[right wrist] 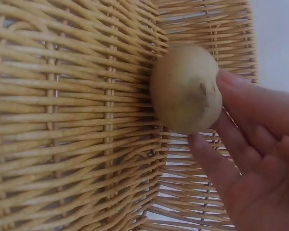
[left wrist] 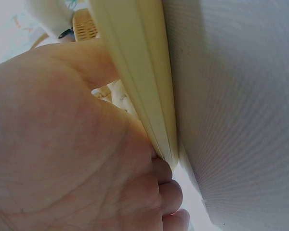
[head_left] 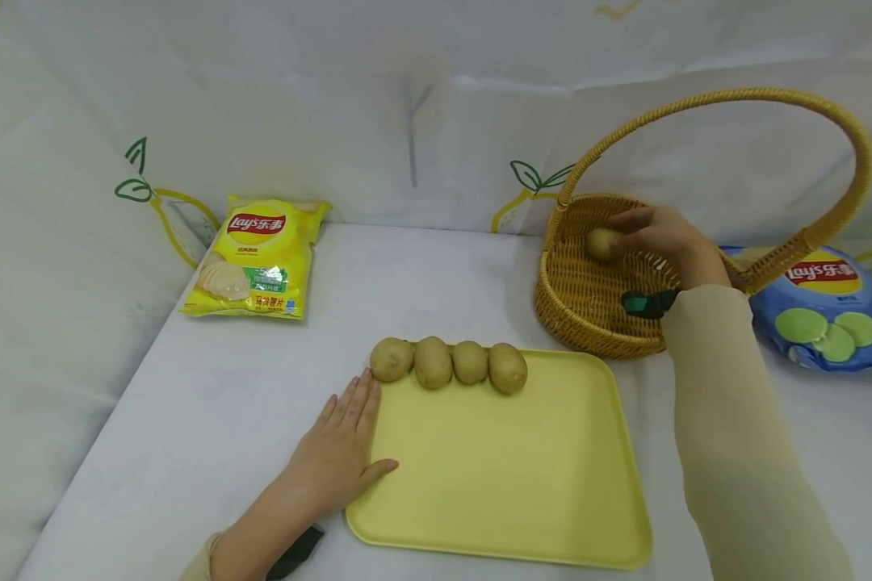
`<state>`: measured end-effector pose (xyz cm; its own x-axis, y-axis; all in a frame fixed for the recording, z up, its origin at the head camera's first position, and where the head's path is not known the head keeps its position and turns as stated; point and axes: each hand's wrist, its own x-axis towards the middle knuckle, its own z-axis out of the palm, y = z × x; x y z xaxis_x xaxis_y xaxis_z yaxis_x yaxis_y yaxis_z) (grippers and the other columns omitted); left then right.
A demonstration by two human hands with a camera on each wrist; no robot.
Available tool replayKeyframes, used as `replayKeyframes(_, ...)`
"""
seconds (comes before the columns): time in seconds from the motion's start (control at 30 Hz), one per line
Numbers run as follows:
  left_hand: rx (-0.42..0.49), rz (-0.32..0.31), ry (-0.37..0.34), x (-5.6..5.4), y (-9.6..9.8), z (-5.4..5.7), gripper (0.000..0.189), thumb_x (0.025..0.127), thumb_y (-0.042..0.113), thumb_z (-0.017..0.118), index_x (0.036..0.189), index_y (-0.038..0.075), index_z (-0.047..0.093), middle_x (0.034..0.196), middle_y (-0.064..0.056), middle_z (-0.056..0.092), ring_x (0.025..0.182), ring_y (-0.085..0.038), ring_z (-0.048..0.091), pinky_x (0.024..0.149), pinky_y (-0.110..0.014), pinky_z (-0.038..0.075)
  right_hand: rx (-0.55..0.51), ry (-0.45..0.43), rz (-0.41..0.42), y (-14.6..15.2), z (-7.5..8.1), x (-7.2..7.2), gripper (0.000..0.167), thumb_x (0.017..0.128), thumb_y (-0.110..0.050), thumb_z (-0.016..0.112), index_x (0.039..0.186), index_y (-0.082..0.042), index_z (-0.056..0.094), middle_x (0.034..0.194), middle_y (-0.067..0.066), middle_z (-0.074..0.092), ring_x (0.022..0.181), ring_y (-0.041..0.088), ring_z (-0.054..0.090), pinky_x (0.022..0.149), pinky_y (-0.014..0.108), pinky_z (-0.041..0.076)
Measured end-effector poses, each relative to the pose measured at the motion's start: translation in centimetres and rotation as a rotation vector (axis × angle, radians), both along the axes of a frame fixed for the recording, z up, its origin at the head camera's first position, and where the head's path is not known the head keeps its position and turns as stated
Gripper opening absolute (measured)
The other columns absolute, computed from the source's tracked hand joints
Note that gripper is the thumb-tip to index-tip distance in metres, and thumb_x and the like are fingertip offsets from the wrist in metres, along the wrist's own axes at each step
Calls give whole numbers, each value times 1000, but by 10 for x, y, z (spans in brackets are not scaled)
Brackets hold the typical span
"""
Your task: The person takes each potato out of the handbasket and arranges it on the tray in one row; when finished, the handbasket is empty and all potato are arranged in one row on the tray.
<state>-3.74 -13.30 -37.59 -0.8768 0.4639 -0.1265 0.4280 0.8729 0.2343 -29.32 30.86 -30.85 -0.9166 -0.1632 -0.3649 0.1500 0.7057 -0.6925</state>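
Observation:
Inside the wicker basket (head_left: 589, 319), my right hand (head_left: 664, 234) holds a potato (head_left: 601, 244) between thumb and fingertips. In the right wrist view this potato (right wrist: 185, 89) is round and tan with a dark mark, close against the woven wall (right wrist: 77, 110). My left hand (head_left: 337, 456) rests along the left edge of a yellow tray (head_left: 509, 476), fingers straight and thumb over the rim. The tray's rim (left wrist: 139, 72) lies against the palm in the left wrist view. Several potatoes (head_left: 432, 363) sit in a row along the tray's far edge.
The basket's tall arched handle (head_left: 741, 95) rises over my right forearm. A blue chip bag (head_left: 828, 311) lies right of the basket, partly behind it. A yellow chip bag (head_left: 257, 258) lies at the back left, near the patterned cloth (head_left: 334, 121).

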Motion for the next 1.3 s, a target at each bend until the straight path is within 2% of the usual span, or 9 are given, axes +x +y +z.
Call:
replayKeyframes(0.13,5,1,2,0,-1,0,88,90,45,59,144,-12,21,153,-27,9,141,-38,13,109,-53,21,-14,-14,69,-1,-3,0,58,91,-20,63,141,-2,41,149,21,28,133,40,25,106,58,23)
replayKeyframes(0.3,6,-1,7,0,0,-1,88,89,45,59,144,-12,21,153,-27,9,141,-38,14,109,-53,22,33,-26,158,-2,-5,0,60,90,-16,64,141,3,40,144,27,32,129,43,30,103,61,24)
replayKeyframes(0.53,0,-9,5,2,1,1,87,90,45,58,144,-12,21,153,-28,9,141,-38,13,109,-53,21,123,34,169,-6,2,8,61,86,-19,71,134,8,46,134,30,44,120,43,42,98,59,34)
replayKeyframes(0.67,-10,-13,7,1,1,2,87,90,45,58,144,-13,21,152,-28,10,140,-39,14,109,-53,21,155,43,168,-7,7,14,63,85,-25,72,134,6,47,137,29,41,124,46,37,99,62,30)
replayKeyframes(0.8,-16,-7,-3,0,0,1,87,91,45,58,144,-12,20,153,-28,8,141,-39,12,110,-53,19,105,46,137,-8,15,21,67,84,-27,72,137,4,45,142,25,37,131,43,28,104,61,24)
replayKeyframes(1.0,-26,-13,-10,-1,0,0,87,91,46,57,144,-13,19,152,-29,7,141,-39,11,110,-53,19,80,230,55,-11,37,42,65,81,-31,76,134,-2,52,134,17,49,128,35,36,103,55,29)
replayKeyframes(1.13,-32,-9,-26,-2,0,2,88,92,45,56,145,-12,17,153,-29,6,141,-39,10,110,-53,18,21,335,-17,-13,48,62,62,80,-34,76,133,-9,56,127,3,55,126,25,40,105,49,29)
replayKeyframes(1.23,-22,-5,-32,-1,0,3,87,91,45,57,145,-12,17,153,-29,6,141,-39,10,110,-53,18,-35,424,-5,-14,52,77,53,82,-26,75,130,-10,59,121,-7,58,122,12,44,106,35,31)
replayKeyframes(1.3,-15,-5,-32,-1,0,4,87,92,44,57,145,-12,18,153,-28,6,141,-39,10,110,-53,19,-71,497,15,-16,52,87,47,82,-18,75,126,-9,62,115,-11,60,113,5,49,99,22,37)
